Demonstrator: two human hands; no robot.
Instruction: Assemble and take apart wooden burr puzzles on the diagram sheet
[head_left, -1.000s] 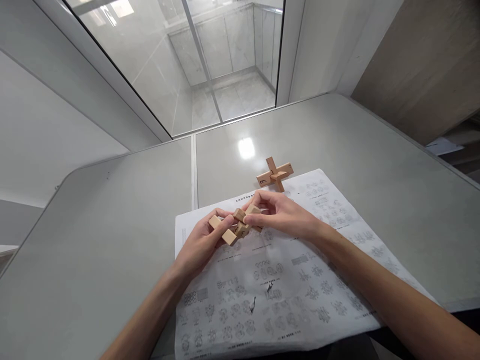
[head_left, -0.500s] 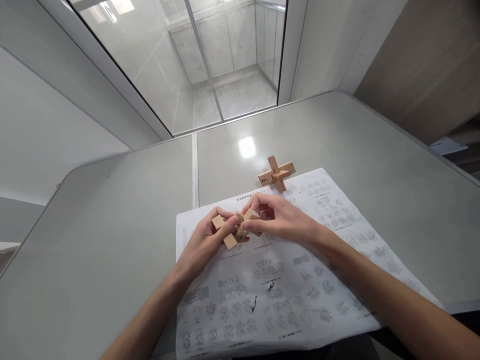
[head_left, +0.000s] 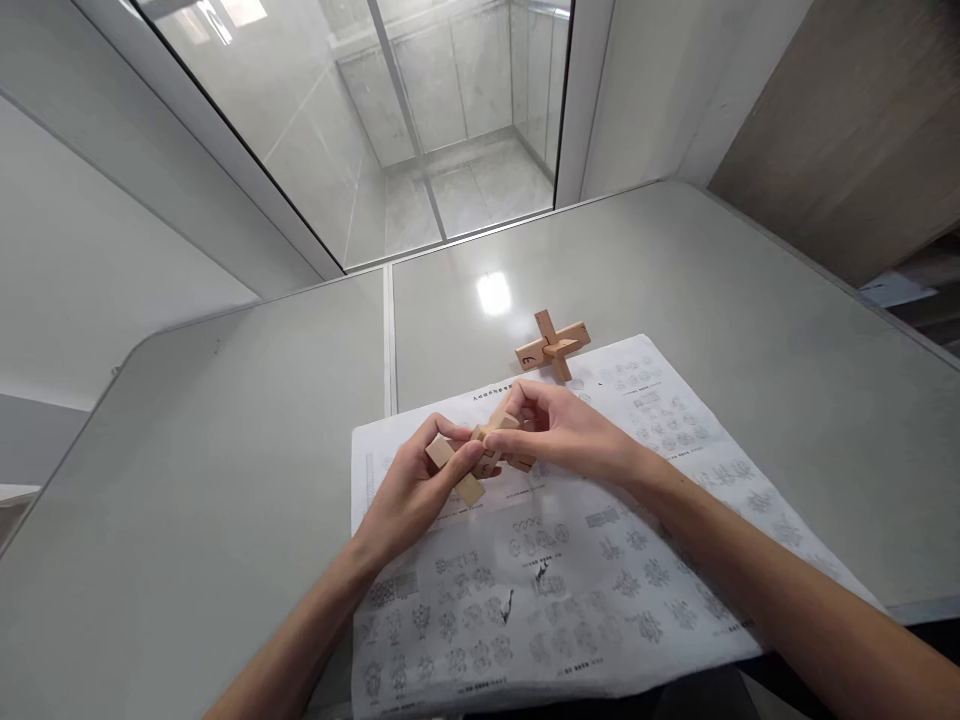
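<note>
Between both hands is a wooden burr puzzle (head_left: 487, 460), made of several pale interlocking pieces with dark marks on some faces. My left hand (head_left: 420, 480) is closed on its left side, the thumb pressed over a long piece that slants toward me. On the other side my right hand (head_left: 559, 430) pinches the upper right part between thumb and fingers. Fingers cover much of the puzzle, so how its pieces fit is partly hidden. It is held over a printed paper sheet (head_left: 570, 620) with rows of small line drawings.
A second wooden burr puzzle (head_left: 553, 346), cross-shaped and reddish, stands at the sheet's far edge. The grey table (head_left: 247, 480) has a seam strip (head_left: 388, 340) running away from me. Behind the table is a framed glass pane (head_left: 465, 110).
The puzzle has turned slightly in my hands, and its long left piece now shows more of its length. My right fingers have shifted a little on the upper part.
</note>
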